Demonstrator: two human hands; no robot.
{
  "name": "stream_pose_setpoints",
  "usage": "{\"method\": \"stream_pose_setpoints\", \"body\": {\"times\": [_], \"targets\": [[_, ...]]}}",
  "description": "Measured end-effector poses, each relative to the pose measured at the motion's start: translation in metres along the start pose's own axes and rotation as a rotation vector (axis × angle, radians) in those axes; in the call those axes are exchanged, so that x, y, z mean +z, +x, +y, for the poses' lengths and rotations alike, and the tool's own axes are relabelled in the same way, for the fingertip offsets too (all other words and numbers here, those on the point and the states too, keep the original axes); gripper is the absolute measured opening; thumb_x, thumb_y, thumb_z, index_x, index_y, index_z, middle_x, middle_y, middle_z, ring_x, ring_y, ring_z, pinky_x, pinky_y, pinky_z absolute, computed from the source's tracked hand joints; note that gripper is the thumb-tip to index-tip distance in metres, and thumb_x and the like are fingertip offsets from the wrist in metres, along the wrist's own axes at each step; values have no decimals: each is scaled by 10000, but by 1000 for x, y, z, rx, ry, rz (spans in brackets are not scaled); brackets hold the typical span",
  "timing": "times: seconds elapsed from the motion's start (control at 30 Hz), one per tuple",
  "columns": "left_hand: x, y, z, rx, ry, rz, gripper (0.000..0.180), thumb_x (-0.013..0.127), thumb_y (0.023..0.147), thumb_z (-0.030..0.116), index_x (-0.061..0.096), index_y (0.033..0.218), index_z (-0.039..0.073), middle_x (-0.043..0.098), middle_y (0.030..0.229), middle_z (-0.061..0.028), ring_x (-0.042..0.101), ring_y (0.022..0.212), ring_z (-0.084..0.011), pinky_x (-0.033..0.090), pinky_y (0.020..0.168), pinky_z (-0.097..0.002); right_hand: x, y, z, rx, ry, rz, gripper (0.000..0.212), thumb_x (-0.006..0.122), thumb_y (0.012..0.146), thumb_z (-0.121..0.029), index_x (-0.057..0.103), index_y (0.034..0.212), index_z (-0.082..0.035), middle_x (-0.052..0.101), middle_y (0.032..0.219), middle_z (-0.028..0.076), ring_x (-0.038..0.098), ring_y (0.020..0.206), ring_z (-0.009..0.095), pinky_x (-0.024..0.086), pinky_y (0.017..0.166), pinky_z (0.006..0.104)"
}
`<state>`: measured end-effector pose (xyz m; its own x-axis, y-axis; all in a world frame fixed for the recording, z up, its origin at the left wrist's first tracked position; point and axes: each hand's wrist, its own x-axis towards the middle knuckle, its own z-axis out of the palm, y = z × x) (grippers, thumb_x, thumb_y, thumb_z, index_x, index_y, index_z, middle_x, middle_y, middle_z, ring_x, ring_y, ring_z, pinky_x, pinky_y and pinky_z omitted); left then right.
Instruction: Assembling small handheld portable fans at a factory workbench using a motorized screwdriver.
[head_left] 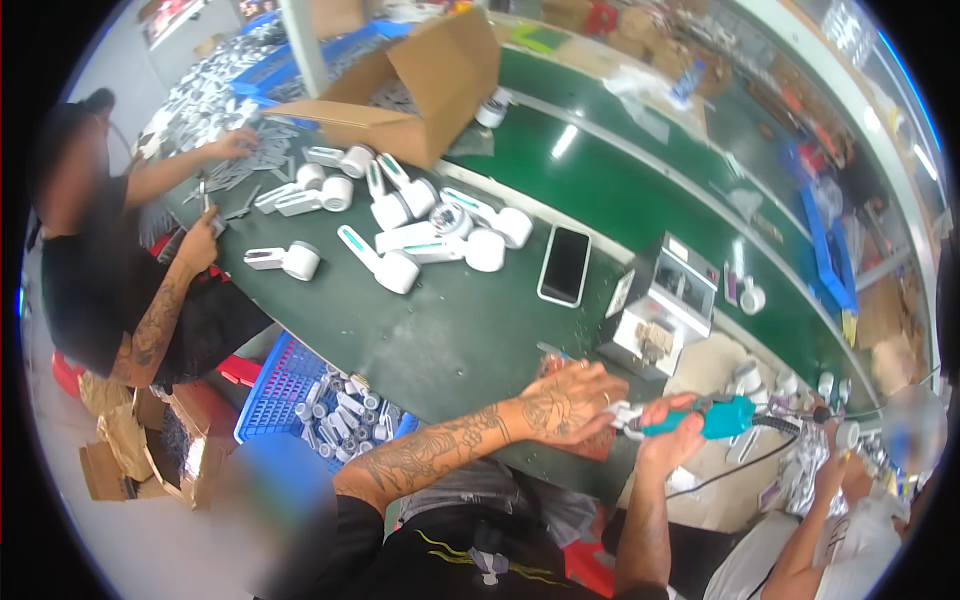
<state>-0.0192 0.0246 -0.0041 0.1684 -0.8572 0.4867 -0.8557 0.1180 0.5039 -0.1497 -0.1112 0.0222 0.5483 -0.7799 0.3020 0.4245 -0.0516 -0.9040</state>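
Observation:
My right hand [672,432] is wrapped round a teal electric screwdriver [728,418], which lies nearly level with a black cable leading off to the right. The tool's front end points left toward my left hand [570,402]. My left hand is closed, bent down over a reddish-brown block [592,443] at the table's near edge. A small whitish piece [626,416] shows between the left fingers and the screwdriver tip. Whatever else the left fingers grip is hidden beneath them.
On the green table [440,345] lie several white-and-grey handled devices [388,268], a phone [565,265] and a metal box-shaped machine [660,300]. An open carton [440,90] stands behind. Below left is a blue basket [262,400] of parts. Co-workers sit left [90,230] and right [850,540].

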Motion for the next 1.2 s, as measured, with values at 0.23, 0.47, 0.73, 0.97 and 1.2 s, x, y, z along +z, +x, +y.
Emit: {"method": "stream_pose_setpoints", "body": {"times": [0.23,0.47,0.73,0.97,1.2], "targets": [[-45,-38,12,78,254,-69,440,673,844,241,639,1251,77,635,1204,-111,587,1163,-278,434,1037,-460,-3,-26,-54,-38,210,125,625,476,1008,-662,535,1119,-50,466,668,31,459,583,144,377,545,267],[-213,-172,-57,-354,397,-15,332,727,864,141,687,1190,193,666,1159,-6,604,1193,-215,355,1139,-471,4,-86,-67,-169,81,260,642,394,1043,-652,536,1097,-28,428,686,19,424,610,123,353,561,252],[-290,-267,-119,-612,765,187,387,738,825,72,668,1200,135,619,1244,-74,554,1222,-311,433,1037,-486,16,-114,-59,-104,-8,279,681,395,1030,-678,507,1095,-9,413,671,28,408,584,139,341,552,257],[-272,-276,-149,-944,913,568,568,712,888,370,574,1407,186,507,1421,-147,424,1365,-396,328,1124,-574,13,-114,-62,-30,1,265,649,429,1030,-657,516,1102,-17,430,674,32,413,581,143,328,552,272],[-281,-276,-215,-946,925,541,716,681,909,541,486,1500,188,414,1559,-183,332,1456,-442,227,1153,-688,4,-106,-53,4,-11,193,663,493,989,-683,524,1087,-28,450,674,42,448,581,156,360,544,280]]}}
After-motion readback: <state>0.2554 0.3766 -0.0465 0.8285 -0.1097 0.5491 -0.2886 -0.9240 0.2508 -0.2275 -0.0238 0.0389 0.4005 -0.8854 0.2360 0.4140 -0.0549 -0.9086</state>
